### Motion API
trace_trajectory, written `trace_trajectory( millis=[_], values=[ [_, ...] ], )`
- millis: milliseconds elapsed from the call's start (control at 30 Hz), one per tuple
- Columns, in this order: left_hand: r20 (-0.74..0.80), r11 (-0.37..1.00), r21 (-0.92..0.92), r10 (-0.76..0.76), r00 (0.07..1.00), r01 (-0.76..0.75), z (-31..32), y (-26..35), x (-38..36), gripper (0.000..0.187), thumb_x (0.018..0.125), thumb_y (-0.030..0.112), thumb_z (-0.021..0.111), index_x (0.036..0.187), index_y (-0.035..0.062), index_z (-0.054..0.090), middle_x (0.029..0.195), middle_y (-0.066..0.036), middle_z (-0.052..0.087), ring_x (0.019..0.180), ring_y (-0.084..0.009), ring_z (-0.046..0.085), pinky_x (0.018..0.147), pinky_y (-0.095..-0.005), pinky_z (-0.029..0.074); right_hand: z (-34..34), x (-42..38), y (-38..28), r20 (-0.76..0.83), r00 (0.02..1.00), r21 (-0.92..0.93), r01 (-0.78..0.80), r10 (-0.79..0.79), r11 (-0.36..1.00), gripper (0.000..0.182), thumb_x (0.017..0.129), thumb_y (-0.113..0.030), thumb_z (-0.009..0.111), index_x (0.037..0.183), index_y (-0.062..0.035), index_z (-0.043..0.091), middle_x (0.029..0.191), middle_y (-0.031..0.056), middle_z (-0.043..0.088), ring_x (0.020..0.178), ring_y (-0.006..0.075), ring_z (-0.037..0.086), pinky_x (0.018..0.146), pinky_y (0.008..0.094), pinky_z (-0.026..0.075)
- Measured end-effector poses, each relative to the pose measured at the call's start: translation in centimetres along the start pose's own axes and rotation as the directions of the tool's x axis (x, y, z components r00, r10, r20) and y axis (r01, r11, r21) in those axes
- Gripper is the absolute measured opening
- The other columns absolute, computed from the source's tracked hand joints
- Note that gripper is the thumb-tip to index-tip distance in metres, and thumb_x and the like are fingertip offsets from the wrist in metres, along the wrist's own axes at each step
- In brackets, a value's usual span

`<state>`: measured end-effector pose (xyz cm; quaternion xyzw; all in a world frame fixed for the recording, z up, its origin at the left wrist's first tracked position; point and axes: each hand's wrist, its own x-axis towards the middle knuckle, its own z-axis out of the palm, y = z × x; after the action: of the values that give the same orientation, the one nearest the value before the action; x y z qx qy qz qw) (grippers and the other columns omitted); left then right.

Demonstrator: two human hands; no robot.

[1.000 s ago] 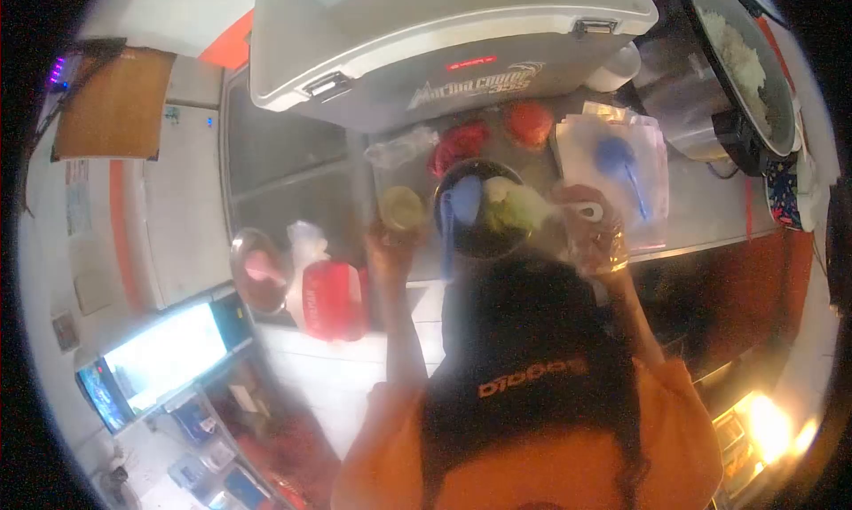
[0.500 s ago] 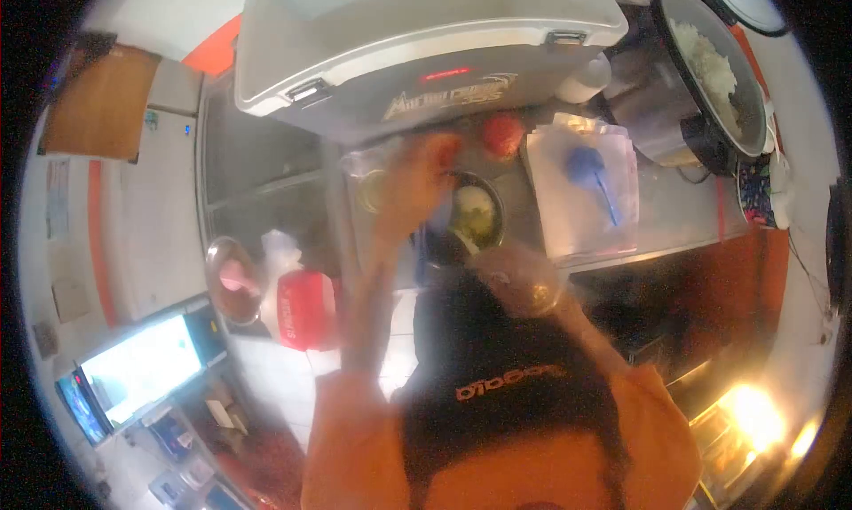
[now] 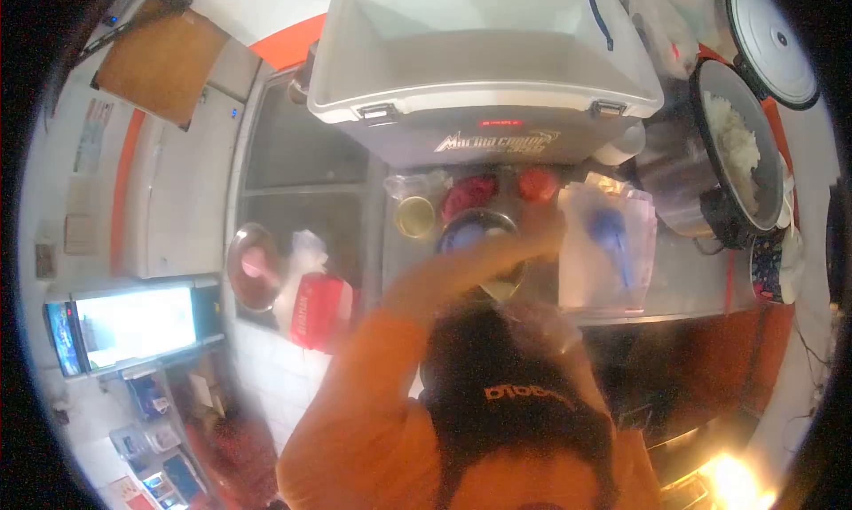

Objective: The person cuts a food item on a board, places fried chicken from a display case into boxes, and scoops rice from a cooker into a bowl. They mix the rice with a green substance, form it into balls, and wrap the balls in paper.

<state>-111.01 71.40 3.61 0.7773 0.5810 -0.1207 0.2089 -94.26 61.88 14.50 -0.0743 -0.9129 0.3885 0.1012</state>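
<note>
My left forearm crosses over a dark-rimmed bowl (image 3: 508, 219), covering much of it. My left hand (image 3: 543, 235) is at the left edge of a stack of paper sheets (image 3: 581, 275); motion smears its fingers. A blue scoop-like utensil (image 3: 611, 230) lies on the sheets. Something blue (image 3: 466, 236) shows inside the bowl. My right hand (image 3: 540, 326), seemingly in clear plastic, is low by the bowl's near side, its fingers blurred. Something pale (image 3: 501, 288) sits between it and the bowl. Behind the bowl are a red round item (image 3: 538, 184) and a dark red bundle (image 3: 470, 195).
A large open cooler (image 3: 497, 137) stands at the back. To the right is a big pot of rice (image 3: 733, 146), its lid (image 3: 781, 39) beyond. On the left are a round container (image 3: 414, 217), a metal bowl (image 3: 238, 279) and a red packet (image 3: 321, 310).
The view has tilted upward, showing more of the cooler's inside. My left hand has swung right, from the bowl's left side across it to the paper stack. My right hand stays low near the bowl.
</note>
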Motion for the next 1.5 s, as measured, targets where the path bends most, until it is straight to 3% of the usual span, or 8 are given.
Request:
trace_trajectory(
  millis=[267, 433, 600, 733, 833, 967, 1267, 1500],
  values=[
    [-0.545, 0.876, -0.480, -0.345, 0.764, 0.052, -13.7, -4.3, -22.4, 0.075, 0.059, 0.034, 0.087, 0.121, 0.0057, 0.055, 0.114, -0.023, 0.059, 0.106, -0.0396, 0.060, 0.088, -0.0474, 0.052, -0.9, 1.3, 0.7, 0.214, 0.967, -0.240, -0.087, 0.140, 0.967, 0.029, 0.087, -0.010, 0.056, 0.115, -0.0058, 0.061, 0.102, 0.0178, 0.068, 0.088, 0.0357, 0.068, 0.076, 0.0454, 0.057],
    [-0.311, 0.668, -0.448, -0.740, 0.597, 0.594, -0.1, -10.5, -26.4, 0.097, 0.061, 0.036, 0.089, 0.138, 0.0013, 0.042, 0.124, -0.025, 0.053, 0.118, -0.0406, 0.054, 0.100, -0.0473, 0.047, -3.0, 4.0, 0.4, 0.355, 0.915, -0.227, -0.117, 0.194, 0.967, 0.025, 0.087, -0.010, 0.053, 0.111, -0.0052, 0.061, 0.099, 0.0185, 0.068, 0.087, 0.0356, 0.068, 0.076, 0.0455, 0.056],
    [-0.299, 0.650, -0.456, -0.755, 0.583, 0.608, 6.7, -11.2, -25.2, 0.107, 0.066, 0.046, 0.085, 0.148, 0.0013, 0.032, 0.138, -0.027, 0.045, 0.130, -0.0415, 0.043, 0.109, -0.0507, 0.037, -3.3, 6.1, 0.1, 0.337, 0.925, -0.394, -0.032, 0.177, 0.918, 0.022, 0.088, -0.015, 0.055, 0.102, -0.0043, 0.067, 0.096, 0.0183, 0.070, 0.088, 0.0347, 0.069, 0.078, 0.0447, 0.056],
    [-0.445, 0.682, -0.535, -0.729, 0.520, 0.498, 9.4, -11.6, -24.1, 0.108, 0.069, 0.051, 0.081, 0.151, 0.0023, 0.029, 0.149, -0.025, 0.037, 0.132, -0.0437, 0.040, 0.110, -0.0537, 0.033, -2.1, 10.1, -2.5, 0.527, 0.710, -0.598, -0.081, 0.467, 0.797, 0.025, 0.090, -0.018, 0.053, 0.092, -0.0048, 0.074, 0.090, 0.0181, 0.072, 0.086, 0.0343, 0.071, 0.075, 0.0452, 0.057],
    [-0.567, 0.726, -0.317, -0.661, 0.491, 0.610, 6.9, -9.2, -25.7, 0.106, 0.073, 0.050, 0.079, 0.151, 0.0020, 0.028, 0.151, -0.022, 0.037, 0.128, -0.0439, 0.043, 0.109, -0.0533, 0.034, -1.1, 9.6, -2.2, 0.471, 0.731, -0.585, -0.161, 0.494, 0.795, 0.027, 0.091, -0.018, 0.052, 0.089, -0.0049, 0.075, 0.088, 0.0183, 0.072, 0.084, 0.0341, 0.071, 0.072, 0.0464, 0.057],
    [-0.246, 0.497, -0.728, -0.832, 0.497, 0.473, 7.4, -2.0, -27.6, 0.087, 0.077, 0.036, 0.078, 0.144, 0.0020, 0.034, 0.139, -0.023, 0.048, 0.116, -0.0420, 0.052, 0.101, -0.0497, 0.043, -4.3, 8.8, -2.8, 0.386, 0.760, -0.592, -0.230, 0.522, 0.772, 0.025, 0.092, -0.021, 0.052, 0.087, -0.0052, 0.071, 0.083, 0.0165, 0.070, 0.078, 0.0338, 0.070, 0.066, 0.0483, 0.056],
    [-0.001, 0.251, -0.830, -0.893, 0.449, 0.498, 6.4, 3.2, -26.0, 0.034, 0.085, 0.010, 0.062, 0.116, -0.0026, 0.056, 0.103, -0.030, 0.064, 0.098, -0.0479, 0.062, 0.083, -0.0548, 0.051, 0.3, 10.7, 1.2, 0.286, 0.757, -0.649, -0.298, 0.588, 0.700, 0.022, 0.089, -0.020, 0.057, 0.090, -0.0050, 0.072, 0.091, 0.0166, 0.072, 0.087, 0.0343, 0.071, 0.075, 0.0465, 0.057],
    [-0.115, 0.215, -0.922, -0.946, 0.304, 0.321, 7.1, 4.2, -27.8, 0.020, 0.088, 0.008, 0.060, 0.105, -0.0002, 0.055, 0.087, -0.030, 0.062, 0.086, -0.0505, 0.061, 0.071, -0.0545, 0.049, -4.8, 10.9, -1.4, 0.216, 0.846, -0.713, -0.204, 0.488, 0.670, 0.022, 0.091, -0.020, 0.055, 0.093, -0.0062, 0.071, 0.092, 0.0157, 0.071, 0.087, 0.0335, 0.071, 0.074, 0.0478, 0.057]
  ],
)
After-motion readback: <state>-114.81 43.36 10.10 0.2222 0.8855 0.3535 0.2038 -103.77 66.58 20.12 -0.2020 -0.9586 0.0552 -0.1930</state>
